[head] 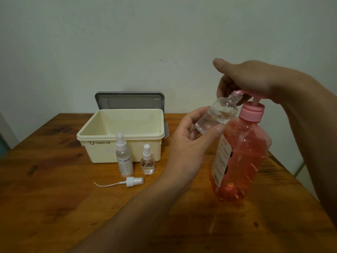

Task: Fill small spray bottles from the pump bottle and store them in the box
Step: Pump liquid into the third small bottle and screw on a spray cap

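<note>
Hands (184,148) (255,79) on small bottle (217,114) and pump bottle (240,157)

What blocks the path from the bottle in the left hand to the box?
Nothing visible. The box is open, its lid propped behind it. The tall spray bottle and short spray bottle stand in front, off the line.

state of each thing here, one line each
pump bottle, upright, pink liquid inside
small clear bottle, uncapped, tilted at pump spout
left hand, holds small clear bottle
right hand, curled over pump bottle's head
box, open
lid, off, propped behind box
tall spray bottle, capped, upright
short spray bottle, capped, upright
loose sprayer, lying on table
</note>
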Tool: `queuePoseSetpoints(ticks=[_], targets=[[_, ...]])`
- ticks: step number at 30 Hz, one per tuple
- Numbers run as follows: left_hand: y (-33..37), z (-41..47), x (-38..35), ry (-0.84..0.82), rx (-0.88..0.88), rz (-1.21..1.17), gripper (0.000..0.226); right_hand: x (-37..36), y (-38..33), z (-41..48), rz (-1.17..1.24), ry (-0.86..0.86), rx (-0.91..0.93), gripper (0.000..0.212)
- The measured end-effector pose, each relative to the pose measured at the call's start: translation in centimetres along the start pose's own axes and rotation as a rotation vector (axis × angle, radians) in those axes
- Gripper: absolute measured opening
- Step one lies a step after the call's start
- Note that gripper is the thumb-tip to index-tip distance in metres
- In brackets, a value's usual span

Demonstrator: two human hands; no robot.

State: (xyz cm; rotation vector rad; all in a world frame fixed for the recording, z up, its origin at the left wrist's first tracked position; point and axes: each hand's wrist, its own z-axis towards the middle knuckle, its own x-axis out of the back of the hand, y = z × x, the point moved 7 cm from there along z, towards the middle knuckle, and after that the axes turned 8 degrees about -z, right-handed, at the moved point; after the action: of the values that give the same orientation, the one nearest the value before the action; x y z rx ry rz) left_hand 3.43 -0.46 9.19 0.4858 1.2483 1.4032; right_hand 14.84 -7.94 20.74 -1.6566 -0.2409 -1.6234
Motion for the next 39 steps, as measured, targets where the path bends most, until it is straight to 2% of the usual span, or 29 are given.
queuePoseSetpoints(ticks=[39], targets=[[0.1, -0.1, -0.1, 0.005, 0.006, 0.004, 0.046, 0.4, 0.0, -0.1, 0.034, 0.001, -0.004, 0.078]])
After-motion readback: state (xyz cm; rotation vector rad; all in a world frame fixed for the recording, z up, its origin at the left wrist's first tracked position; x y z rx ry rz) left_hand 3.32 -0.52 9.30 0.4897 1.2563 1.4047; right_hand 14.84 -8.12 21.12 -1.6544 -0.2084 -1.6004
